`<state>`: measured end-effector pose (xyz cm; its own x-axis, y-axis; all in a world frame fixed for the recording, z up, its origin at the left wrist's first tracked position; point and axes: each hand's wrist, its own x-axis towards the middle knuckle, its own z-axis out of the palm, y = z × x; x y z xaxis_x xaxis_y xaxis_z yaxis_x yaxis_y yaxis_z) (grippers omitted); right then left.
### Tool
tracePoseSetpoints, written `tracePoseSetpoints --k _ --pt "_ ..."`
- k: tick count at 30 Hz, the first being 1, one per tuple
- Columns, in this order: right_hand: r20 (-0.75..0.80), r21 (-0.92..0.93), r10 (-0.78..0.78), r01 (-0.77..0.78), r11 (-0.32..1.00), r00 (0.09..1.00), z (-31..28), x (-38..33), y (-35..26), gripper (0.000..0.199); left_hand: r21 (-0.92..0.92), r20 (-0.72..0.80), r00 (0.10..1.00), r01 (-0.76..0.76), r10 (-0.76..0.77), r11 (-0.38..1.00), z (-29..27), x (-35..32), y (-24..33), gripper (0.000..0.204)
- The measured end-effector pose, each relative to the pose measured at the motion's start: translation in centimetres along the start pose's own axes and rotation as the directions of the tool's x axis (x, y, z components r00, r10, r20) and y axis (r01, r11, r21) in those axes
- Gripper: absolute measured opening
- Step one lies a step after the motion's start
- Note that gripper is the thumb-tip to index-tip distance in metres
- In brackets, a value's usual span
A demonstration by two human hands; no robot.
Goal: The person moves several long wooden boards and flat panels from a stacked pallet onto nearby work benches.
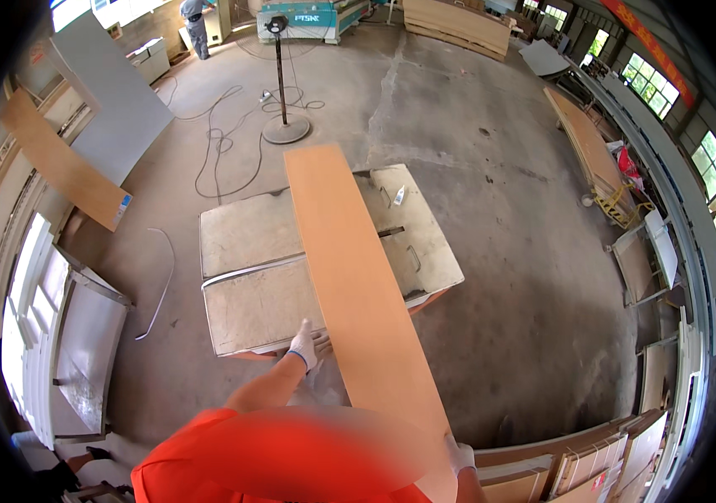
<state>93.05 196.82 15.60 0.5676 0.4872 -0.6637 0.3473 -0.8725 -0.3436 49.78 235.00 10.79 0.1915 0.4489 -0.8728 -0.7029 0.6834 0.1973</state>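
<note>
A long light-brown wooden board (345,243) lies across a low beige worktable (249,293), its near end reaching my body in the red shirt. My left hand (309,344), in a white glove, is at the board's left edge by the table's front, thumb and fingers stretched out. On the right edge, close to the near end, my gloved right hand (461,455) grips the board; its fingers are partly hidden. A small white tube (400,195) lies on the table's far right part, near two metal handles.
A stand with a round base (286,129) rises beyond the table, cables (222,142) looping beside it. Grey and brown panels (64,163) lean at the left. Stacked boards (576,465) sit at the near right. Far off, a person (196,29) stands by a machine.
</note>
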Motion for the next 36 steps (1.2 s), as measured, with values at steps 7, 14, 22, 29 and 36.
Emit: tracePoseSetpoints --k 7,14,22,29,36 --pt "-0.045 0.013 0.068 -0.067 0.998 0.997 5.4 0.7 -9.6 0.075 -0.320 -0.409 0.910 -0.209 0.064 0.924 -7.5 0.7 7.9 0.105" --pt "-0.040 0.203 0.178 -0.166 0.965 0.983 9.9 -1.5 -19.3 0.073 -0.411 -0.412 0.909 -0.123 -0.064 0.903 -7.4 -2.2 11.4 0.098" --pt "0.046 0.349 0.262 -0.261 0.900 0.964 14.4 -0.9 -23.2 0.078 -0.194 -0.368 0.925 -0.180 0.099 0.964 -12.2 2.5 18.4 0.091" --pt "0.014 0.148 0.245 -0.244 0.958 0.969 16.1 -3.2 -27.4 0.083 -0.005 -0.323 0.920 -0.236 0.221 0.972 -14.5 6.0 27.7 0.083" --pt "0.112 0.243 0.301 -0.320 0.916 0.947 16.9 -2.6 -30.0 0.086 0.673 0.036 0.827 0.395 -0.561 0.625 -11.8 1.7 7.4 0.070"
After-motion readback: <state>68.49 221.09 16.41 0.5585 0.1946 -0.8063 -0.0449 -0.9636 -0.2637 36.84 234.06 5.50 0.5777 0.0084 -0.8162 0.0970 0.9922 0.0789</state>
